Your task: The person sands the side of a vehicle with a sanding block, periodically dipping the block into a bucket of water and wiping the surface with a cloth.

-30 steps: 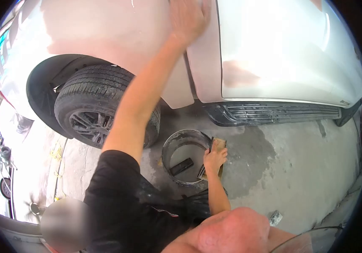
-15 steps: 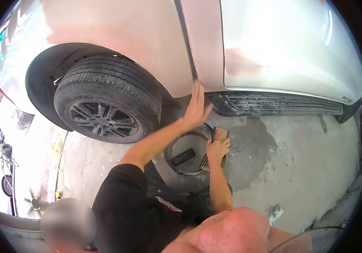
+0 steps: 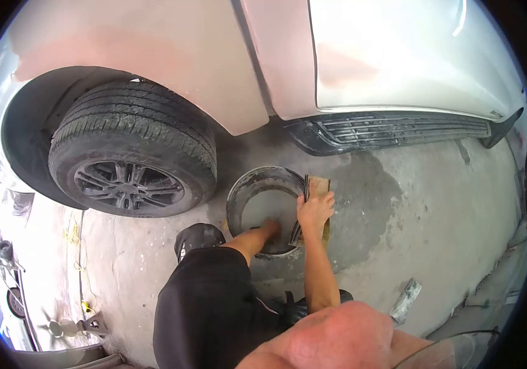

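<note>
A round bucket (image 3: 234, 206) of greyish water stands on the floor in front of me. My left hand (image 3: 269, 227) reaches down into it; its fingers are blurred and hidden, and a dark edge shows beside them. My right hand (image 3: 315, 210) is closed on a flat tan piece with dark layered edges (image 3: 318, 186), resembling folded sandpaper, at the bucket's right rim. Beyond the bucket is a car body panel (image 3: 214, 80), dull beige with a pinkish patch, beside a white door (image 3: 392, 55) with another patch.
A car wheel (image 3: 131, 154) stands left of the bucket. A black running board (image 3: 392, 132) juts out below the door. Wet concrete (image 3: 368, 190) lies to the right, with a whitish flat object (image 3: 406, 301) nearer me. A yellow cord (image 3: 79, 264) and a fan (image 3: 57, 329) are at left.
My left hand has come down from the panel's lower edge into the bucket, where a black block was visible before. My right hand keeps its hold at the rim. The view has shifted slightly.
</note>
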The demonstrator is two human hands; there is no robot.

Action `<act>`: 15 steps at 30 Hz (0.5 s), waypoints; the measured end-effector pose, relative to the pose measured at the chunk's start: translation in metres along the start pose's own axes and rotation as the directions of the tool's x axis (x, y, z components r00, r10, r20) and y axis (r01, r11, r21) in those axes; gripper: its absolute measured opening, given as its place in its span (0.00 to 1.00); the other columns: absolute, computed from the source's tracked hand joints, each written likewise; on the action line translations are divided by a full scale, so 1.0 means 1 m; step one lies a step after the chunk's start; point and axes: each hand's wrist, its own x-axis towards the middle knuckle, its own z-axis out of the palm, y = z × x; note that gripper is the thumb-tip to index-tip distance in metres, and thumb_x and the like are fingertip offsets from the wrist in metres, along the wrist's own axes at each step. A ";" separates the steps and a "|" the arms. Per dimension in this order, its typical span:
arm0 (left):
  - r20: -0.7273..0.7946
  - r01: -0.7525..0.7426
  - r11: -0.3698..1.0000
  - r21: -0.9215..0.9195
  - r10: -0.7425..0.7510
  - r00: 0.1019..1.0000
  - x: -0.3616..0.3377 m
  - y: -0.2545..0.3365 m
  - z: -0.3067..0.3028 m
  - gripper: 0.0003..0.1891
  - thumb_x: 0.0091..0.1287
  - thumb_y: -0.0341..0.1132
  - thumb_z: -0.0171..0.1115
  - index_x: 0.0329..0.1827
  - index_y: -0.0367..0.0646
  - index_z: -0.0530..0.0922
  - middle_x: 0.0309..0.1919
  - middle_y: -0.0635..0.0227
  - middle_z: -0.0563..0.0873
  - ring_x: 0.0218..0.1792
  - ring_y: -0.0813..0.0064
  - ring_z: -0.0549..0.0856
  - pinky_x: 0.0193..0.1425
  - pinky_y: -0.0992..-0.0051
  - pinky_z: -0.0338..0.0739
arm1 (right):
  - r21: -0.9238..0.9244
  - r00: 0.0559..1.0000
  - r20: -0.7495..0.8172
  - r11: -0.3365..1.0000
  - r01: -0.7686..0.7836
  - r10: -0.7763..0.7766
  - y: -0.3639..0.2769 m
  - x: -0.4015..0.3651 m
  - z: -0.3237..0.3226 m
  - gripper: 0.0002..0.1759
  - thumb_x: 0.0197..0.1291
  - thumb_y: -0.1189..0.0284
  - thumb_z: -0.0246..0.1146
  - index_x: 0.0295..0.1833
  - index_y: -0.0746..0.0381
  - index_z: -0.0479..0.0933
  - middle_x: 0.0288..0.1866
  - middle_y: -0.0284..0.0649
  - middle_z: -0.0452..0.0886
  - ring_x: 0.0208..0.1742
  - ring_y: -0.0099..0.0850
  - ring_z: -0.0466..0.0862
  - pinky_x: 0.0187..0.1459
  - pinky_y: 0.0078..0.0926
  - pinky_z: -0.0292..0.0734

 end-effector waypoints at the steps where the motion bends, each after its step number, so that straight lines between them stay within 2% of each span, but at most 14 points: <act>1: 0.021 -0.015 1.000 -0.016 0.015 1.000 -0.002 0.000 -0.001 0.18 0.74 0.41 0.56 0.52 0.38 0.87 0.55 0.48 0.88 0.53 0.46 0.88 0.58 0.52 0.81 | -0.005 1.000 0.012 1.000 -0.010 0.010 -0.001 -0.001 0.000 0.34 0.62 0.54 0.70 0.75 0.41 0.74 0.62 0.58 0.70 0.60 0.53 0.76 0.54 0.57 0.76; 4: 0.133 -0.079 0.992 -0.099 0.092 0.987 0.001 0.001 -0.030 0.17 0.74 0.42 0.57 0.50 0.39 0.88 0.50 0.48 0.89 0.51 0.47 0.89 0.57 0.51 0.82 | -0.022 0.999 -0.045 1.000 0.015 -0.016 0.001 -0.001 0.006 0.34 0.62 0.53 0.69 0.75 0.41 0.74 0.65 0.60 0.70 0.61 0.54 0.76 0.56 0.57 0.76; 7: 0.215 -0.191 0.974 -0.123 0.214 0.953 0.013 -0.013 -0.084 0.17 0.74 0.44 0.57 0.47 0.41 0.89 0.46 0.48 0.90 0.49 0.48 0.90 0.55 0.51 0.83 | -0.046 1.000 -0.009 0.999 -0.005 0.004 -0.001 -0.001 0.002 0.36 0.62 0.53 0.69 0.77 0.40 0.71 0.66 0.61 0.69 0.62 0.58 0.75 0.55 0.59 0.77; 9: 0.228 -0.368 0.929 0.049 0.348 0.909 0.008 -0.030 -0.132 0.17 0.74 0.45 0.58 0.45 0.42 0.90 0.43 0.48 0.91 0.48 0.48 0.90 0.55 0.51 0.84 | -0.061 0.999 -0.036 0.998 0.002 -0.004 0.001 0.000 0.009 0.36 0.63 0.53 0.68 0.77 0.39 0.71 0.67 0.61 0.69 0.63 0.59 0.75 0.55 0.59 0.77; 11: 0.253 -0.523 0.805 0.279 0.464 0.849 -0.009 -0.046 -0.180 0.19 0.75 0.48 0.57 0.44 0.41 0.88 0.43 0.49 0.90 0.48 0.49 0.89 0.56 0.53 0.83 | -0.084 0.999 -0.050 0.996 0.006 -0.010 0.000 -0.002 0.015 0.36 0.63 0.53 0.68 0.77 0.39 0.71 0.67 0.62 0.68 0.63 0.59 0.75 0.56 0.60 0.76; 13: -0.001 -0.594 0.753 0.281 0.620 0.785 -0.058 -0.067 -0.224 0.18 0.75 0.46 0.58 0.43 0.40 0.87 0.42 0.52 0.89 0.47 0.50 0.89 0.54 0.53 0.82 | -0.116 0.998 -0.059 0.993 0.015 -0.022 -0.004 -0.001 0.019 0.35 0.64 0.53 0.67 0.77 0.39 0.71 0.68 0.62 0.68 0.63 0.59 0.75 0.57 0.60 0.75; 14: -0.129 -0.627 0.722 0.294 0.680 0.722 -0.069 -0.071 -0.241 0.17 0.75 0.45 0.58 0.43 0.40 0.86 0.41 0.54 0.88 0.46 0.51 0.89 0.53 0.53 0.82 | -0.193 0.994 -0.051 0.977 0.086 -0.098 -0.008 -0.002 0.025 0.31 0.66 0.55 0.65 0.74 0.42 0.73 0.69 0.63 0.68 0.63 0.60 0.75 0.58 0.61 0.74; 15: -0.157 -0.603 0.770 0.209 0.635 0.757 -0.073 -0.069 -0.247 0.17 0.76 0.45 0.58 0.43 0.40 0.86 0.41 0.54 0.88 0.46 0.50 0.88 0.53 0.53 0.82 | -0.270 0.984 -0.038 0.950 0.156 -0.172 -0.015 -0.004 0.032 0.27 0.68 0.56 0.62 0.72 0.46 0.75 0.69 0.64 0.68 0.63 0.60 0.74 0.59 0.62 0.73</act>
